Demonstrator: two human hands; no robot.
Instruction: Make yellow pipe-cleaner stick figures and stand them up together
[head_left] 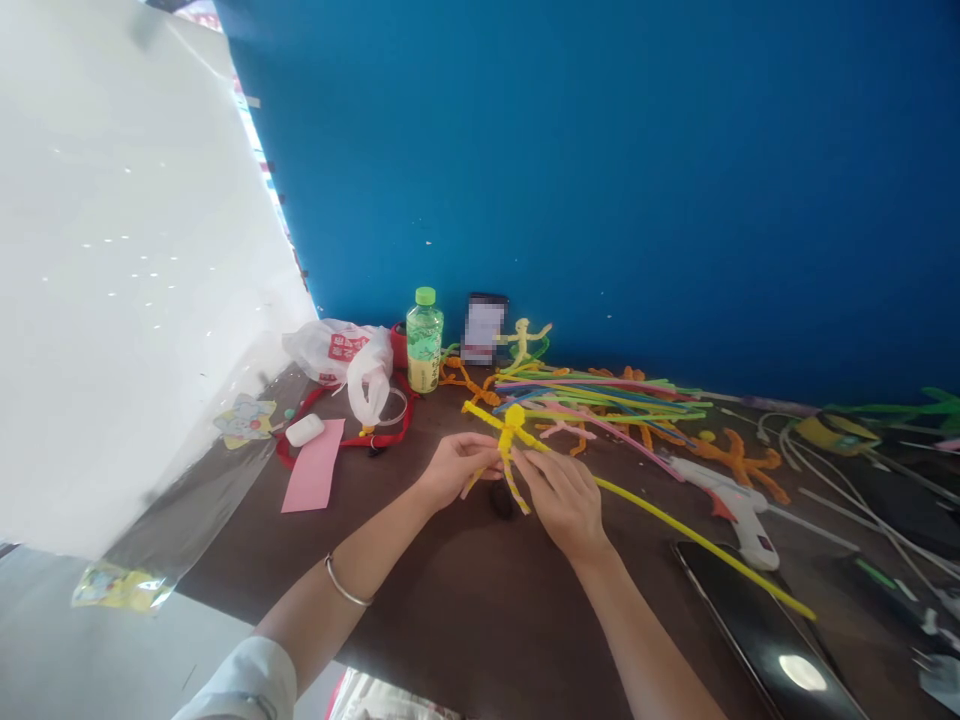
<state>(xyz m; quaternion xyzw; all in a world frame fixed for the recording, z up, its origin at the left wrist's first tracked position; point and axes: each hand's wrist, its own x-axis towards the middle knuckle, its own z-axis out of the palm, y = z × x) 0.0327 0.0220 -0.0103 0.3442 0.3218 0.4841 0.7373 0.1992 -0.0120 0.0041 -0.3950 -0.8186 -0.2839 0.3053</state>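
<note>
Between both hands, a little above the brown table, is a yellow pipe-cleaner figure [513, 424] with a round head, outstretched arms and two legs with pale stripes. My left hand [463, 468] pinches it at the body's lower left. From the right, my right hand [562, 490] has its fingers closed on the body and hides part of it. A long yellow pipe cleaner [705, 540] runs from behind my right hand toward the lower right, over a dark tablet. Behind the figure lies a bundle of coloured pipe cleaners [600, 392].
A green-capped bottle [424, 345], a phone [484, 328] and a pale yellow figure [523, 340] stand by the blue wall. A white glue gun [739, 505], orange figures [739, 460] and the tablet [765, 620] lie right. Pink paper [315, 470] and a plastic bag [345, 355] lie left.
</note>
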